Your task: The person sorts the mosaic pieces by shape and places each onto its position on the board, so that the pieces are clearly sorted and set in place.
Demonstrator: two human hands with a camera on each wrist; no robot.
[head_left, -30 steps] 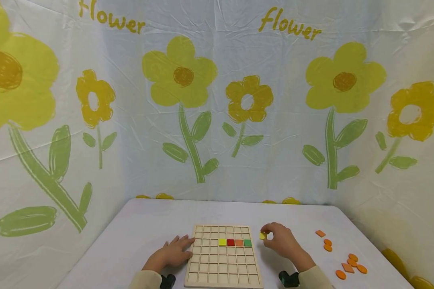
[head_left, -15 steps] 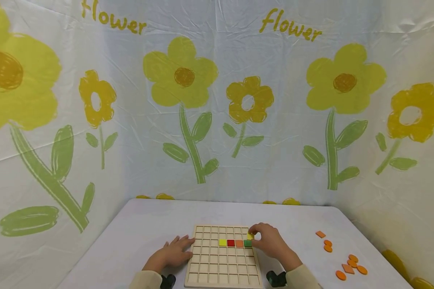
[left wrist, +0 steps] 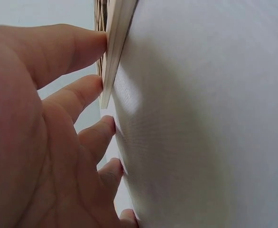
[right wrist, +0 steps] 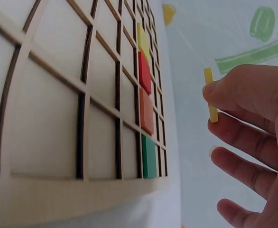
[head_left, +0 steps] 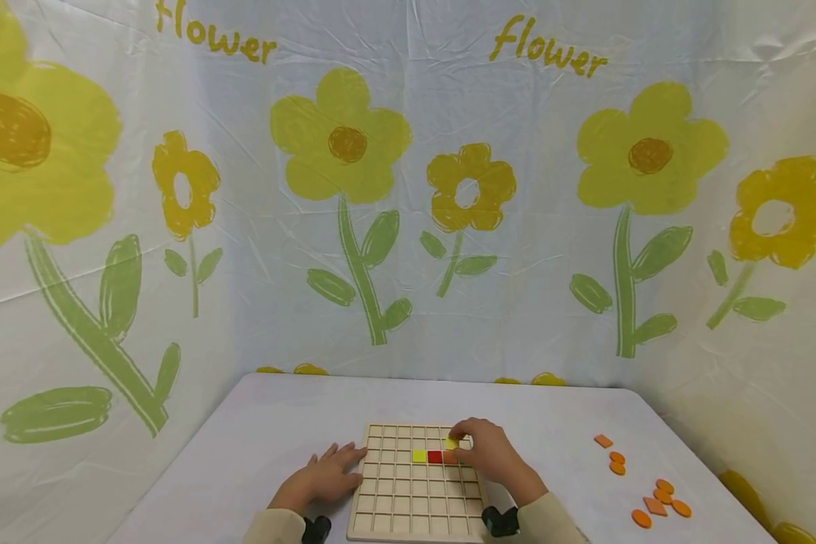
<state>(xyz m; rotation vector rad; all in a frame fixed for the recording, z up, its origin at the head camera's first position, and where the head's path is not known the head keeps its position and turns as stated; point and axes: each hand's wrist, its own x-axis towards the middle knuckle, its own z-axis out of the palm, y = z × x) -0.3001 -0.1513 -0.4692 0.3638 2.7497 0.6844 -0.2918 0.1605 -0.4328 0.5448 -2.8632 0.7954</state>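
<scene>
A wooden grid board (head_left: 418,502) lies on the table in front of me. My left hand (head_left: 323,476) rests at its left side, fingers spread; in the left wrist view the thumb and index finger touch the board's edge (left wrist: 116,47). Between thumb and index finger, my right hand (head_left: 495,453) pinches a yellow square tile (right wrist: 208,78) above the board's upper right part. One row of the grid holds a yellow tile (head_left: 418,456), a red tile (head_left: 435,457), an orange tile (right wrist: 146,111) and a green tile (right wrist: 149,156). From the head, the right hand partly covers the last two.
To the right on the white table (head_left: 299,408) lie several loose orange pieces, among them a round one (head_left: 641,518) and a diamond-shaped one (head_left: 655,505). A flower-printed cloth (head_left: 408,302) hangs behind and at both sides.
My right hand has moved left with the yellow tile, from beside the board to over its upper right part. The left hand has stayed at the board's edge.
</scene>
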